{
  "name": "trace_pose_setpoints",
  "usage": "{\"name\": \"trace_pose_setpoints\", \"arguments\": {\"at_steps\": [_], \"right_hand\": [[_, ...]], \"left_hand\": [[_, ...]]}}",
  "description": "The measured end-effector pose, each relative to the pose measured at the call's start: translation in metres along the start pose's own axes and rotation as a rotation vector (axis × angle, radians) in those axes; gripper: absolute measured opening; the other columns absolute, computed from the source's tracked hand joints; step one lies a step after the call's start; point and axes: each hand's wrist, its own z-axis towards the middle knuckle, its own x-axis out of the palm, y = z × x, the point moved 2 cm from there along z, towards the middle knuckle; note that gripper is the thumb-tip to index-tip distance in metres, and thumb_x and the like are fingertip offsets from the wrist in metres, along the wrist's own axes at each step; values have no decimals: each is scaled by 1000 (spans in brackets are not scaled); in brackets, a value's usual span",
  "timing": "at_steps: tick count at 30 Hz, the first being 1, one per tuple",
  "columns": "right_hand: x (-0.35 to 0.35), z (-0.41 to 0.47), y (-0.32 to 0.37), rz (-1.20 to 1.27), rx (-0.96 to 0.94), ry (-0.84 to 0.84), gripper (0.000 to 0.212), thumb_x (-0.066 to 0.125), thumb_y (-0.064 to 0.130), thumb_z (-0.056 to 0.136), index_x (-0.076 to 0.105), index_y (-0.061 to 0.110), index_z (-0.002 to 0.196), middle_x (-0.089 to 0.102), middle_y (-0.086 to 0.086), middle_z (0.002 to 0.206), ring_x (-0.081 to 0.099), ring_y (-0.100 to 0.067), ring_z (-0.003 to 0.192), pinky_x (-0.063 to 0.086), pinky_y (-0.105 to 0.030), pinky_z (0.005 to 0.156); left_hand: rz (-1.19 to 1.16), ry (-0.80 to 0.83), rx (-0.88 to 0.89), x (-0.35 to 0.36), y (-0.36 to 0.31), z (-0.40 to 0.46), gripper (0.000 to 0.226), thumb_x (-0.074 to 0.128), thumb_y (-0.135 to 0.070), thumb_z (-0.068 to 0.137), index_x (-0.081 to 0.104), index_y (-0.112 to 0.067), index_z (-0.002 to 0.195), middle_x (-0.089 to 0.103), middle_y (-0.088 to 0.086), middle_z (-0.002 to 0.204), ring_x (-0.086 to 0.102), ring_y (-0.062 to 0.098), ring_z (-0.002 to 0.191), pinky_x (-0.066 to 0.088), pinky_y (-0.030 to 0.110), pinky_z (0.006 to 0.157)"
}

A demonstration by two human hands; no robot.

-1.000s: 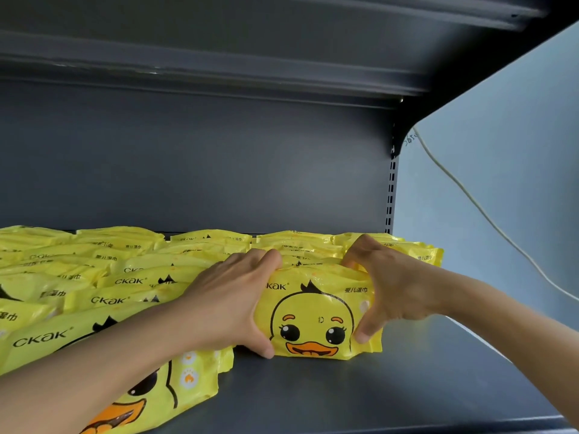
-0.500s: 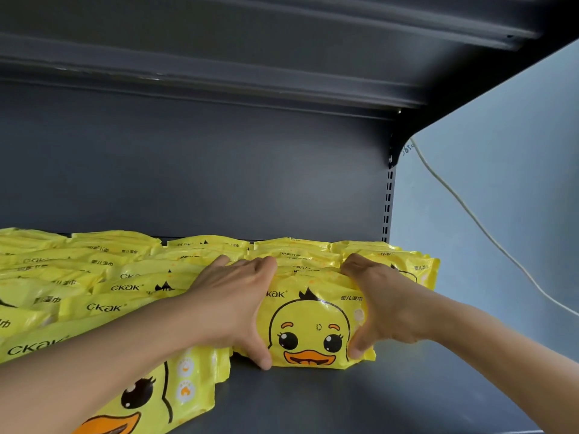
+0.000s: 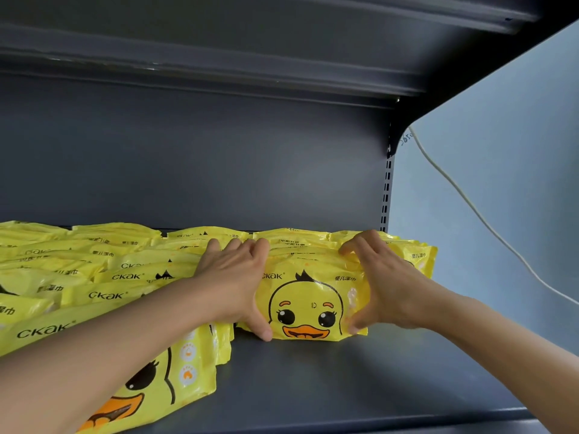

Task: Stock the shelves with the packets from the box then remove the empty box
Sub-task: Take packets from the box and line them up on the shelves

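A packet [image 3: 308, 303] is clamped between the left hand [image 3: 233, 283] and right hand [image 3: 387, 291], upright on the shelf [image 3: 360, 380], fronting its row. Stocking is judged in hand. Next, release is called for; the box is not seen.

Both my forearms are bare to the frame's edge, no sleeves in view; left hand [image 3: 233, 285] and right hand [image 3: 387, 288] wear no gloves, rings or watch.
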Motion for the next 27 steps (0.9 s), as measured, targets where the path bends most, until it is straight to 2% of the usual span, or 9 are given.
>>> {"name": "trace_pose_setpoints", "arguments": {"at_steps": [3, 5, 7, 9, 13, 18, 21, 23, 27], "right_hand": [[-1, -6, 1, -70, -40, 0, 132, 83, 62, 41, 7, 29, 144, 17, 7, 144, 22, -16, 135, 21, -28, 114], [2, -5, 7, -102, -37, 35, 128, 83, 58, 49, 4, 30, 146, 21, 6, 145, 25, -17, 135, 18, -27, 112], [5, 0, 12, -105, -27, 53, 122, 84, 51, 55, 6, 29, 146, 29, 3, 139, 36, -21, 127, 31, -28, 105], [6, 5, 15, -131, -44, 31, 116, 83, 48, 60, 9, 24, 145, 32, 2, 137, 39, -20, 124, 35, -26, 101], [10, 10, 17, -201, -91, -18, 106, 77, 50, 67, 13, 17, 144, 33, 0, 134, 37, -18, 121, 33, -23, 99], [11, 14, 12, -171, -66, 20, 109, 80, 49, 63, 12, 20, 144, 31, 1, 138, 40, -19, 123, 35, -24, 97], [13, 12, 8, -127, -51, 26, 110, 83, 47, 60, 14, 23, 143, 33, 3, 137, 44, -19, 121, 37, -25, 94], [14, 13, 5, -84, -37, 40, 111, 85, 45, 58, 15, 25, 141, 33, 4, 135, 42, -18, 121, 37, -24, 94], [8, 17, -11, 88, 62, 115, 123, 89, 45, 49, 11, 27, 143, 26, 3, 140, 30, -17, 130, 31, -25, 101]], "left_hand": [[28, -110, 69, -3, -4, -6, 120, 78, -65, 49, 10, -22, 138, 26, -6, 146, 24, 17, 135, 19, 39, 110], [30, -98, 103, -6, -9, -7, 121, 81, -56, 53, 5, -25, 142, 24, -8, 149, 25, 15, 138, 19, 39, 111], [63, -57, 94, -6, -12, -3, 116, 83, -51, 56, 8, -23, 140, 30, -7, 146, 36, 17, 132, 27, 37, 105], [132, -56, 76, -5, -11, 2, 107, 82, -52, 56, 15, -20, 133, 40, -4, 137, 44, 18, 123, 32, 35, 96], [201, -80, 44, -2, -8, 9, 100, 80, -54, 60, 19, -14, 129, 46, -2, 128, 43, 19, 116, 32, 32, 88], [137, -53, 43, 3, -5, 12, 97, 80, -52, 60, 19, -15, 126, 48, -3, 123, 41, 19, 115, 33, 31, 81], [72, -54, 41, 5, -3, 11, 100, 82, -50, 59, 19, -16, 128, 49, -4, 122, 39, 19, 115, 37, 33, 86], [39, -45, 55, 5, -3, 12, 109, 84, -49, 56, 16, -18, 136, 46, -3, 130, 36, 20, 119, 36, 34, 94], [-51, 83, 42, 2, 4, 18, 124, 87, -49, 50, 8, -27, 142, 7, 8, 155, 15, 29, 141, 25, 42, 112]]}}
